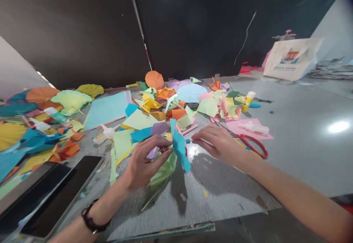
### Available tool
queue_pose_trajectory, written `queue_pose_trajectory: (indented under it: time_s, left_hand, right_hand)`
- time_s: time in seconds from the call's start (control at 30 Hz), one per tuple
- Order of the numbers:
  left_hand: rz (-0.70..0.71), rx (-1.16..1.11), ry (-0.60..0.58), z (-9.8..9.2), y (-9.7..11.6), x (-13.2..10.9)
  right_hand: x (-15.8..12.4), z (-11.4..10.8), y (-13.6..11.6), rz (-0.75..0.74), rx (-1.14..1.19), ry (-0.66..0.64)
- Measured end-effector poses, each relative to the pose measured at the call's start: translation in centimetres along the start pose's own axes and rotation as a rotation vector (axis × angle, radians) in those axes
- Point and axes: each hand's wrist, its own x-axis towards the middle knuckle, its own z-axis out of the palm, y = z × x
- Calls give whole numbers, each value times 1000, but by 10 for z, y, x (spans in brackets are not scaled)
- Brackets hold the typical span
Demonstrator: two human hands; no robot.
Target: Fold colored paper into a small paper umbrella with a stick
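My left hand [146, 160] and my right hand [217, 142] meet above the grey table. Between them runs a thin pink stick [188, 140] with a teal band near its end, pinched by my right fingertips. My left fingers grip its other end among folded paper. A blue paper piece [179, 145] hangs from the stick, and a green paper sheet [162, 169] droops below my left hand. Red-handled scissors [252, 145] lie just beyond my right hand, on and beside a pink paper sheet [248, 127].
Heaps of coloured paper scraps and paper umbrella shapes, such as an orange one [153, 79], cover the table's far and left parts. A glue stick [247, 101] stands at the right. A dark tablet [55, 195] lies at lower left. A white tote bag [292, 59] stands far right.
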Motion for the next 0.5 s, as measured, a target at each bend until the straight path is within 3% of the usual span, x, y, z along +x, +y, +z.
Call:
queue_pose_trajectory:
  time_s: [0.5]
  left_hand:
    - [89,-33,-70,2,6,4]
  right_hand:
    - [-1,-2,-16,-4,-32,-70]
